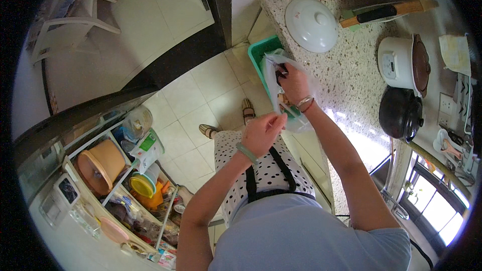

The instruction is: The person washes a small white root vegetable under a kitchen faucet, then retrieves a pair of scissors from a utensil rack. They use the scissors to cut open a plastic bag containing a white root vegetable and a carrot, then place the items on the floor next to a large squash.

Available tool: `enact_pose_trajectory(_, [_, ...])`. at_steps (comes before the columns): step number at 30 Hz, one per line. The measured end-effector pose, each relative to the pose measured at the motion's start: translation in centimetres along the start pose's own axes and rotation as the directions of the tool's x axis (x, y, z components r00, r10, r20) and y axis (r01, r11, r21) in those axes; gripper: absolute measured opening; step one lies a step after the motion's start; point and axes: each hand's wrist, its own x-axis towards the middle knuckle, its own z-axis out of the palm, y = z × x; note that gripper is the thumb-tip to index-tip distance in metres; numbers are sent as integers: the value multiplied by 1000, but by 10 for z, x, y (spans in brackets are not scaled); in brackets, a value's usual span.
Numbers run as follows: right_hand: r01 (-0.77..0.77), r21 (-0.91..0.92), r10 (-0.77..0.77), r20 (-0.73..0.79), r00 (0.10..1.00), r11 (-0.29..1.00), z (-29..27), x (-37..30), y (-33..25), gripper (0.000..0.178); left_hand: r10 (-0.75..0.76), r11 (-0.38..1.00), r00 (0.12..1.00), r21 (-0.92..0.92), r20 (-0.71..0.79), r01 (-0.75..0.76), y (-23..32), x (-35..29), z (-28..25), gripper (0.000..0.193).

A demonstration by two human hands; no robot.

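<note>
A thin translucent plastic bag (303, 122) hangs open over a green bin (257, 55) beside the counter's end. My right hand (293, 81), a silver bangle and red cord at its wrist, reaches into the bag's mouth. Its fingers are closed on a small black thing (282, 72) whose kind I cannot make out. My left hand (263, 133), with a pale green bangle, is closed on the near edge of the bag; its fingertips are partly hidden. Some light brown bits show inside the bag, below my right hand.
On the speckled counter (346, 65) stand a white lid (312, 24), a white electric cooker (394, 65) and a black pot (399, 113). Knives in wooden holders lean at the back. A crowded shelf rack (108, 195) stands at the left, by a doorway.
</note>
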Motion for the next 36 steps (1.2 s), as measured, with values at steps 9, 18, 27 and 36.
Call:
enact_pose_trajectory(9, [-46, 282, 45, 11, 999, 958, -39, -27, -11, 31, -40, 739, 992, 664, -122, 111, 42, 36, -39, 59])
enact_pose_trajectory(18, [66, 210, -46, -99, 994, 975, -27, -14, -6, 28, 451, 707, 764, 707, -461, 10, 40, 59, -63, 31])
enact_pose_trajectory(27, [-100, 284, 114, -35, 993, 954, -33, -22, -13, 35, 421, 886, 892, 284, -165, -366, 8, 76, -33, 13])
enact_pose_trajectory(36, [65, 82, -60, -53, 997, 994, -33, -40, 24, 37, -6, 913, 986, -403, -166, -62, 9, 79, -36, 19])
